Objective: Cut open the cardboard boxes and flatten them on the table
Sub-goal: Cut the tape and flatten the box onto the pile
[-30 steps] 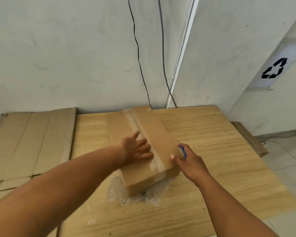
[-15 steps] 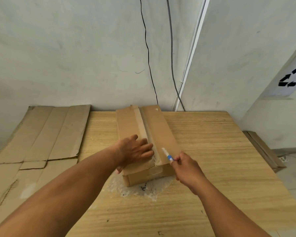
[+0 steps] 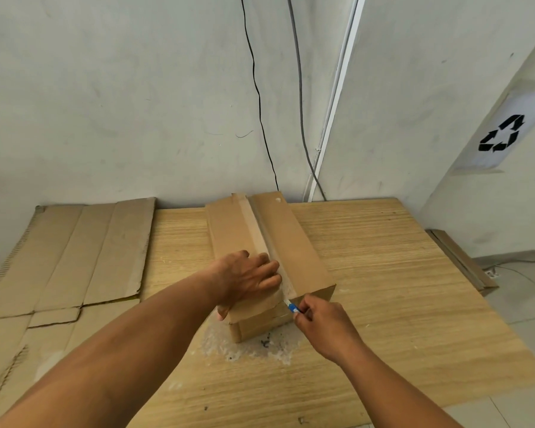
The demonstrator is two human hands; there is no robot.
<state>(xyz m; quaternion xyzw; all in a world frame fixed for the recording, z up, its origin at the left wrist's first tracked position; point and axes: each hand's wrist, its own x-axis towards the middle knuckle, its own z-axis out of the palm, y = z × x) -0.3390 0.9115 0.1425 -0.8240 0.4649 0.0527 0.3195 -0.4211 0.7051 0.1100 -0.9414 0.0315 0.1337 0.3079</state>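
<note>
From the head view, looking down over both forearms, the cardboard box (image 3: pixel 294 242) lies lengthwise on the wooden table (image 3: pixel 414 304), its far end close to the wall. A strip of tape (image 3: pixel 254 230) runs along the middle of its top, closing the two flaps.

The left hand (image 3: pixel 247 281) lies flat on the near left flap with fingers stretched toward the tape and the thumb over the near edge. I take it as a bracing hand, pinning the box so it does not slide when the blade pulls, with the fingers to one side of the cutting line.

The right hand (image 3: pixel 322 322) is curled round a small blue cutter (image 3: pixel 293 307), pinching it between thumb and fingers. Its pale tip sits at the near end of the tape, right at the box's front edge. That looks like either end of a slit along the seam; whether the tape is parted I cannot tell.

To the left, flattened cardboard (image 3: pixel 74 251) lies spread over the table's edge, which suggests finished boxes go there, clear of the cutting. A whitish scuffed patch (image 3: pixel 250 347) marks the wood under the box's near end. On the right wall hangs a recycling sign (image 3: pixel 501 134), with more cardboard (image 3: pixel 464 264) on the floor beneath it, and two cables (image 3: pixel 260 118) run down the wall behind.
</note>
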